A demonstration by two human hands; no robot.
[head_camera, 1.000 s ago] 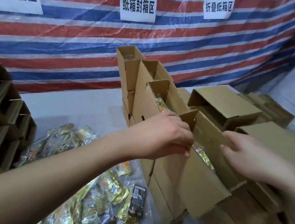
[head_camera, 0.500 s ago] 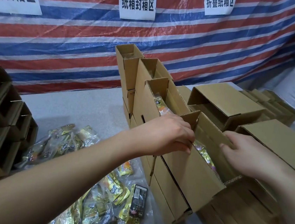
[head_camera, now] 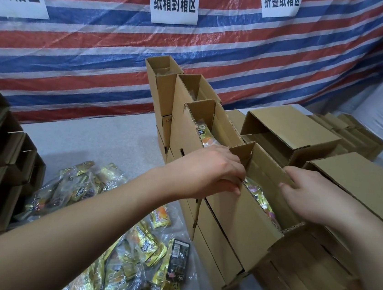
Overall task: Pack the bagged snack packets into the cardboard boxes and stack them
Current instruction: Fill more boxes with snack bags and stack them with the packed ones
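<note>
Box (head_camera: 237,212) now sits lower; my left hand (head_camera: 208,173) and right hand (head_camera: 308,196) pinch its walls, seating it; next, release.

Bare arms, no sleeves
Both forearms run uncovered down to the left hand (head_camera: 209,170) and right hand (head_camera: 318,197); no rings, watch or gloves.

Two hands: left hand (head_camera: 209,170), right hand (head_camera: 311,196). Three paper signs, top of frame (head_camera: 174,1). Four open boxes in centre row (head_camera: 237,212). Snack packets, lower left (head_camera: 125,252): too many to count.
</note>
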